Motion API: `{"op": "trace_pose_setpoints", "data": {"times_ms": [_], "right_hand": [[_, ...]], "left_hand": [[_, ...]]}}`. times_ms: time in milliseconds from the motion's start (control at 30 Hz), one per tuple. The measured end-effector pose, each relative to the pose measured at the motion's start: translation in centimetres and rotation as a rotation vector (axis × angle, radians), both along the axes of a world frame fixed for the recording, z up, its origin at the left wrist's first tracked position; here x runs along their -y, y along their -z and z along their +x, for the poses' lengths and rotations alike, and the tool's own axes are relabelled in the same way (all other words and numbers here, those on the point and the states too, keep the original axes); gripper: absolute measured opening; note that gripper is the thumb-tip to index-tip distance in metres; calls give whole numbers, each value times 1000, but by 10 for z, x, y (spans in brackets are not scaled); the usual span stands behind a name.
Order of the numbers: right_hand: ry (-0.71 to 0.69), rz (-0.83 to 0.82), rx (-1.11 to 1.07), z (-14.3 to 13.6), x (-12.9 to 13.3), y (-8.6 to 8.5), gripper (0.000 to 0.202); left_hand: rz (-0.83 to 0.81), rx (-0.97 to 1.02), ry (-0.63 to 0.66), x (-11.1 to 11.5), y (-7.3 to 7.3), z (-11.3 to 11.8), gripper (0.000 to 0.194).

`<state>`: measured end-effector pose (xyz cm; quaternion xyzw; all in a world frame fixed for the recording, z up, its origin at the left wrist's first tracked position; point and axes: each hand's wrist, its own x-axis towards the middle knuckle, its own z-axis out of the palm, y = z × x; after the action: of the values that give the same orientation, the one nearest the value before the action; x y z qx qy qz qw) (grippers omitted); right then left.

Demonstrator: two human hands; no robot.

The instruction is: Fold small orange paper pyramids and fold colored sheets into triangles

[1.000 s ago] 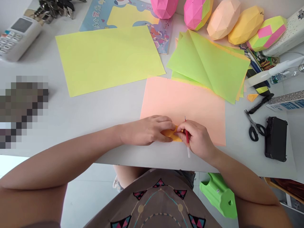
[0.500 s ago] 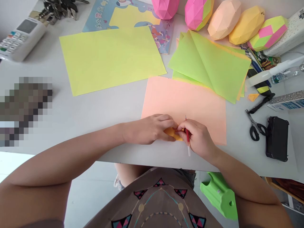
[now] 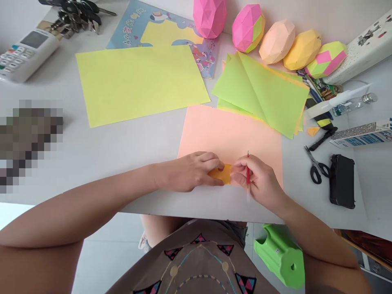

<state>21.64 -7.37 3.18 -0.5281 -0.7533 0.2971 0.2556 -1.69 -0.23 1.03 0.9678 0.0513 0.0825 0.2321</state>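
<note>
A small piece of orange paper (image 3: 227, 174) lies over the near part of a peach paper sheet (image 3: 232, 126). My left hand (image 3: 199, 171) grips its left side, fingers bent and thumb along the lower edge, hiding part of it. At its right end is my right hand (image 3: 260, 177), with a slim red pen refill (image 3: 248, 173) caught upright between the fingers, its tip pointing away from me. The thumb and forefinger of that hand are close to the paper's right edge; whether they touch it I cannot tell.
A yellow sheet (image 3: 141, 81) and stacked green sheets (image 3: 260, 94) lie beyond. Faceted paper shapes (image 3: 277, 42) line the back. To the right are scissors (image 3: 317, 165) and a black case (image 3: 342, 181); at left, a card terminal (image 3: 27, 53) and keys (image 3: 76, 18).
My right hand has shifted slightly right, uncovering more of the orange paper, which now looks flatter. The refill stands more upright. The whole view has tilted a little.
</note>
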Motion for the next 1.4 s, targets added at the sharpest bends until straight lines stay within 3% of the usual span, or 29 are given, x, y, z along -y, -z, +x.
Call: {"op": "trace_pose_setpoints", "data": {"times_ms": [167, 233, 400, 633, 1400], "right_hand": [[-65, -196, -232, 14, 14, -1, 37], [-88, -249, -306, 15, 16, 3, 36], [-142, -129, -231, 10, 18, 7, 13], [-80, 112, -176, 8, 30, 22, 17], [-75, 67, -123, 8, 31, 27, 16]], "left_hand": [[25, 25, -22, 3, 3, 1, 50], [32, 36, -31, 5, 5, 1, 50], [66, 54, -68, 9, 6, 3, 48], [95, 80, -87, 12, 5, 5, 44], [99, 91, -94, 13, 9, 4, 43]]}}
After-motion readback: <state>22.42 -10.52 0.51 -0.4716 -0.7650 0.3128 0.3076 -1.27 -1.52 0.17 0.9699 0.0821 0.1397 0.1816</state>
